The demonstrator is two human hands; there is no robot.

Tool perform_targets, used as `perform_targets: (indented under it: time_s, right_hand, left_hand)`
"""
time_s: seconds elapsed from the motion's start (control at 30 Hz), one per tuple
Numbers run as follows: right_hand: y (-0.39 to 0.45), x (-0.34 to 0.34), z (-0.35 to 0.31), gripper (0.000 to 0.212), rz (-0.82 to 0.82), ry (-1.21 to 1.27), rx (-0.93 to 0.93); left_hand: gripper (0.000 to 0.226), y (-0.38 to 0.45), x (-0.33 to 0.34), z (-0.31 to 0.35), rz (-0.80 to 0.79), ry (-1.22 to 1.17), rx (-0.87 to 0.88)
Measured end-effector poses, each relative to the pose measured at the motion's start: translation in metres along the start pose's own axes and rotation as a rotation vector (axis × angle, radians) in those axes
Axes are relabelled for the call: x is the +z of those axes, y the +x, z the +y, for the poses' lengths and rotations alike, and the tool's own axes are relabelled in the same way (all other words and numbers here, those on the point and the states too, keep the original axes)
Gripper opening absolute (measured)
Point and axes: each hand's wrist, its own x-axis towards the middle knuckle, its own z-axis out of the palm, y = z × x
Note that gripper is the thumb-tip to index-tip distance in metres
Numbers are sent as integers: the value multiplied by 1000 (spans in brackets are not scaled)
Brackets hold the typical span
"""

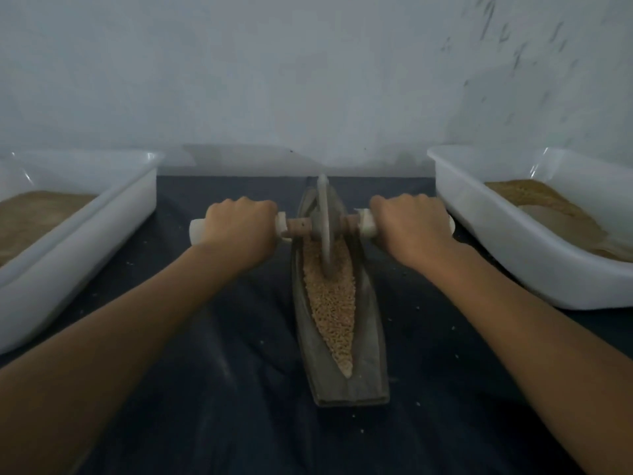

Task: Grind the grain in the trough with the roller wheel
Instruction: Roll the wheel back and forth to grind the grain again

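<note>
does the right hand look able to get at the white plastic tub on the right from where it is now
Probably yes. The right hand grips the white handle of the grey roller wheel right beside the white plastic tub, with nothing between them. It would have to let go of the handle first.

Two bare forearms are seen, ending in the left hand (pixel 239 231) and the right hand (pixel 409 228); no sleeves, rings or watches can be made out, though the picture is dim

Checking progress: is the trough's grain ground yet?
Not yet: the grain near the roller wheel shows whole kernels.
</note>
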Motion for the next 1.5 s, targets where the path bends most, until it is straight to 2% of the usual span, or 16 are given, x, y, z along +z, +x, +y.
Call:
perform_targets:
  time_s: [0.07,0.17,0.23,0.37,0.5,0.63,0.7,0.77,0.83,0.9,0.97,1.07,1.13,1.23,1.33,1.5]
  right_hand:
    - [-27,-13,0,31,-57,38,-20]
    - [-71,-35,2,37,-147,132,-28]
    - [-85,-48,3,38,-212,182,-29]
    - [-70,-35,1,35,-275,178,7]
    - [-19,4,4,22,-140,126,80]
    - [17,21,8,23,-167,182,139]
    - [5,22,8,20,-143,172,146]
    - [-21,13,7,22,-96,113,74]
    - [-51,-8,6,39,40,34,-56]
    - [-74,-33,3,50,135,77,-114]
    - [-91,-44,-4,50,74,128,-124]
    - [-93,-46,-6,55,-13,102,-109]
    - [-84,-38,-2,51,-27,47,-83]
    - [-51,-10,0,37,10,-81,-25]
    - [-9,13,4,35,38,-2,34]
    - [12,19,4,30,-42,98,118]
  left_hand:
    - [22,-27,-14,0,4,46,51]
    - [49,-77,-37,0,178,201,222]
    - [62,-91,-47,0,263,148,299]
    - [46,-60,-32,4,183,218,202]
    - [28,-5,-2,2,151,154,99]
    - [25,23,-1,5,186,167,75]
    - [24,17,-8,10,171,199,107]
    - [24,-5,-17,10,130,178,111]
    - [30,-44,-24,6,108,147,104]
    - [44,-85,-36,5,173,100,167]
    - [56,-108,-45,2,250,55,215]
    - [61,-112,-45,-1,225,38,212]
    - [54,-93,-33,-2,199,63,210]
    - [35,-46,-9,-2,140,116,89]
    - [16,-1,4,-4,127,65,29]
    - [20,14,-4,0,100,90,37]
